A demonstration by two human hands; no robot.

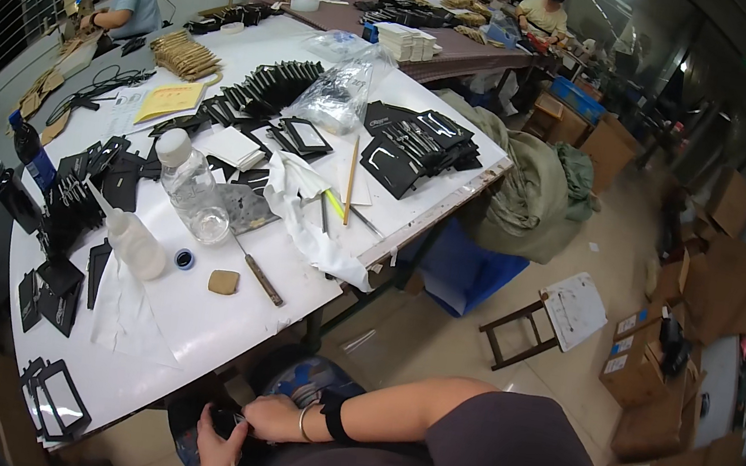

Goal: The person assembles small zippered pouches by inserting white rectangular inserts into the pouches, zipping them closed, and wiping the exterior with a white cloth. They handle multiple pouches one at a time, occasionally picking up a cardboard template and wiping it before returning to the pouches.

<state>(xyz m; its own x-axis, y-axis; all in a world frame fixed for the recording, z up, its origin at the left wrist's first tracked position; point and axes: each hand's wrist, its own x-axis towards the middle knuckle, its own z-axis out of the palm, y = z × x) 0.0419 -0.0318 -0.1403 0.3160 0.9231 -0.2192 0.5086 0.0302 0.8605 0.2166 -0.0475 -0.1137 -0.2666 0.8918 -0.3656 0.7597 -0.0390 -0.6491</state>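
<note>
A: Where're the hands, & holding what?

B: Approx. 6:30 in view, low by the lap, just off the table [199, 318]'s near edge. L hand [218, 450] curls round a black piece [225, 420], thumb one side, fingers the other, prob. to steady it. R hand [272, 418] has fingers bunched up against it; can't tell if they pinch it or sth. small.

A: Why so low?

B: My guess: close to the body, arms tucked, easier to brace.

A: & the stuff nearby?

B: From the hands: brown-handled tool [263, 280] at 12, handle twd. the lap, prob. for a quick reach. Tan block [223, 282] at 11:30. Squeeze bottle [135, 245] at 11, upright, nozzle up, presumably so nothing leaks. Black frames [61, 401] at 9, overlapping, prob. to save space.
</note>
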